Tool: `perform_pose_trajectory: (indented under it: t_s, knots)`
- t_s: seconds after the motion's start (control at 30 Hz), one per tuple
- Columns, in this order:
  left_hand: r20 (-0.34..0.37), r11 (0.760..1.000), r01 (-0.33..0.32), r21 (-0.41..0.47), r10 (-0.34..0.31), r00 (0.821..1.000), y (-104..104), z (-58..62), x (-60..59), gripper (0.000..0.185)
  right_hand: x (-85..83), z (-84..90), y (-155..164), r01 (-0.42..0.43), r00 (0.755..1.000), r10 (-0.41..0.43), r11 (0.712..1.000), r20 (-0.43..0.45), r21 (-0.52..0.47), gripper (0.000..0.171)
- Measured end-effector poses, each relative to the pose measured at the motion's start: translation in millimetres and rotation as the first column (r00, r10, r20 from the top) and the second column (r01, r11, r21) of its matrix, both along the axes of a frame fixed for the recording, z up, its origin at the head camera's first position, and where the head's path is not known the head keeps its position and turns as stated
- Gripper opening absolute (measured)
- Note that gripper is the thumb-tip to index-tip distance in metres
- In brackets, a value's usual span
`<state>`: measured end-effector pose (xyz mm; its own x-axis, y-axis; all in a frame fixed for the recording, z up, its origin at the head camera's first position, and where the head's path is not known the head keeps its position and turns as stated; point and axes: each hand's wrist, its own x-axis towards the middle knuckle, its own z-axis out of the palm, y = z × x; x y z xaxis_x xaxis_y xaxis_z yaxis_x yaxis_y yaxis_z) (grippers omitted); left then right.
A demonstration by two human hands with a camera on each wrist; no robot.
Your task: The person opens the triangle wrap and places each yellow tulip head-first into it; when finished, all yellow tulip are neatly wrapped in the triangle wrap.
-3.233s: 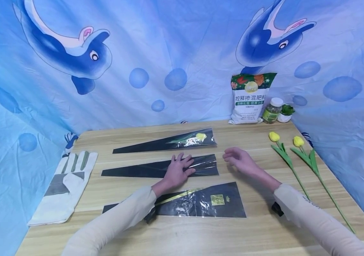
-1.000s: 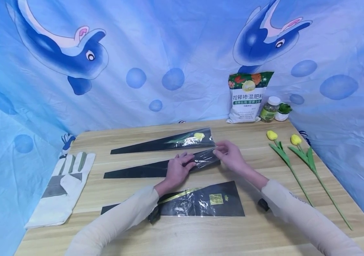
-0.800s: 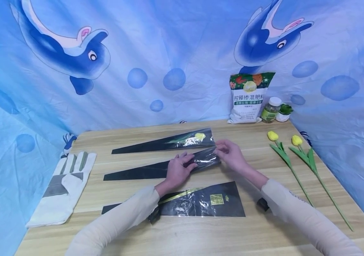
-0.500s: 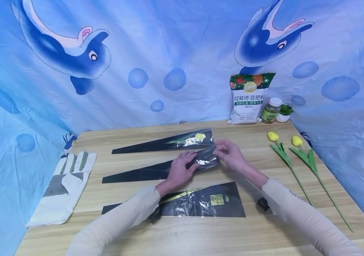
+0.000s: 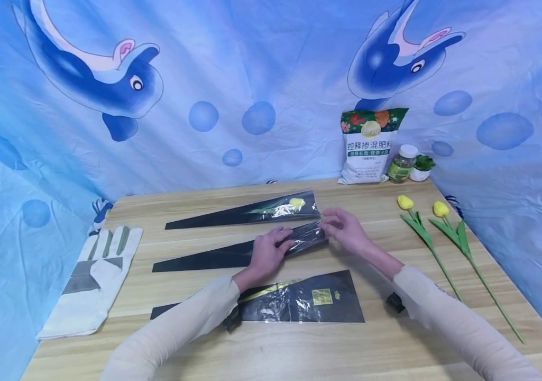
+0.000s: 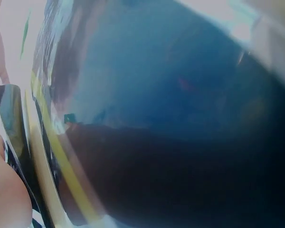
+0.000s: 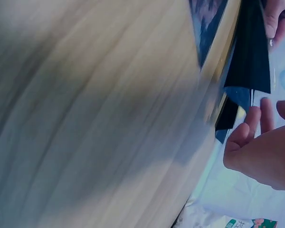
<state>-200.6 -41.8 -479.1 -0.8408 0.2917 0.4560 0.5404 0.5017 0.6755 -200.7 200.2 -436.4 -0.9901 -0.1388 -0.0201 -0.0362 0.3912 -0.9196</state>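
A long black flower sleeve with a clear, shiny front (image 5: 204, 257) lies slantwise in the middle of the table. My left hand (image 5: 267, 253) rests across it, fingers toward the far edge and thumb on the near side. At the wide end, my right hand (image 5: 344, 228) pinches the sleeve's far corner between thumb and fingers. The right wrist view shows this end bowed, with the right fingertips at its mouth. Just behind lies another sleeve (image 5: 218, 216) with a yellow tulip (image 5: 296, 203) inside. Nearer, a gold-printed sleeve (image 5: 299, 304) lies partly under my left forearm.
Two yellow tulips (image 5: 423, 233) with green stems lie at the right. White-and-grey work gloves (image 5: 92, 283) lie at the left edge. At the back right stand a fertilizer bag (image 5: 368, 145), a white-capped jar (image 5: 402, 164) and a small potted plant (image 5: 422, 168).
My right hand has come left onto the middle sleeve's wide end. That end has swung toward the back sleeve, while its narrow tip has shifted nearer me. My left hand stays on the sleeve.
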Motion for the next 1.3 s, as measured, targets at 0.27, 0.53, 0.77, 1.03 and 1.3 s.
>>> perform_pose_trajectory:
  t_s: [0.27,0.53,0.77,1.03,1.3]
  knots:
    - [0.000,0.999,-0.019,0.026,0.019,1.000,0.2,-2.0,-1.6,0.030,3.5,-3.2,5.8,-0.075,0.996,0.072,0.995,0.043,0.070,0.048]
    - [-0.026,0.997,-0.010,0.077,0.012,1.000,-0.2,-4.4,-3.2,0.026,6.2,-8.8,10.3,-0.109,0.994,0.110,0.991,-0.011,0.082,0.046]
    - [-0.025,0.997,0.003,0.073,-0.001,1.000,-0.5,-6.5,-2.8,0.026,6.9,-6.6,9.5,-0.088,0.996,0.087,0.993,0.007,0.083,0.046]
    - [-0.082,0.999,0.005,0.040,-0.002,0.997,-0.2,-6.2,0.1,0.030,6.6,-6.0,8.7,-0.074,0.997,0.075,0.995,-0.014,0.072,0.046]
    - [-0.068,0.999,0.020,0.036,-0.018,0.998,-1.4,-5.2,0.0,0.028,5.5,-6.8,10.5,-0.070,0.997,0.072,0.994,-0.029,0.080,0.044]
